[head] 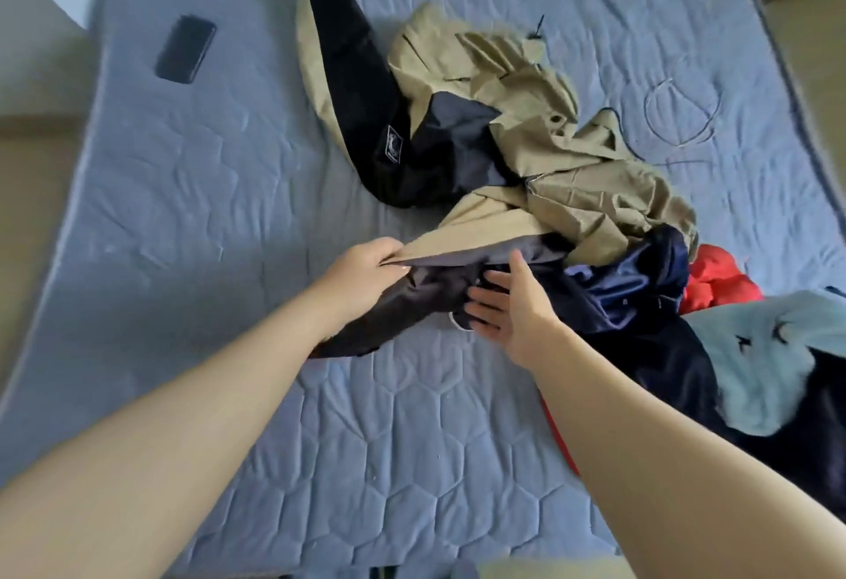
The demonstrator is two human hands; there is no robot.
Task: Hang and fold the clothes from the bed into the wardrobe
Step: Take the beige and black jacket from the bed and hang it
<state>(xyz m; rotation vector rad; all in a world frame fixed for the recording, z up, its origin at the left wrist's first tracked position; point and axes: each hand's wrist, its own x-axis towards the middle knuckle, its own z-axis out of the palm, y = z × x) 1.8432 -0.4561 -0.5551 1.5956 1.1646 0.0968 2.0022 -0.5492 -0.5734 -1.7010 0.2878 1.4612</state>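
Clothing is lying in a loose heap on the blue quilted mattress (229,166); the wardrobe is not showing in this view. The left hand (366,271) is pinching the near edge of the khaki jacket (595,194) between thumb and curled fingers, lifting it slightly off the bed. The right hand (508,304) is hovering flat, fingers straight and spread, over the jacket's dark lining just beside the left. Whether it is touching the cloth is hard to tell. A navy satin garment (641,285), a red garment (714,285) and a pale blue fleece (769,358) are crowding the jacket's right side.

The step appears to be singling out the jacket for hanging. Doing it well probably means taking a second grip on the same edge with the right hand. Lifting straight up and shaking would then be freeing the tangled sleeves from the neighbouring clothes.

A pale sewn patch (393,144) is sitting on the dark lining, its print too small to read. A dark phone (185,48) is lying well apart, near the mattress's far-left edge.
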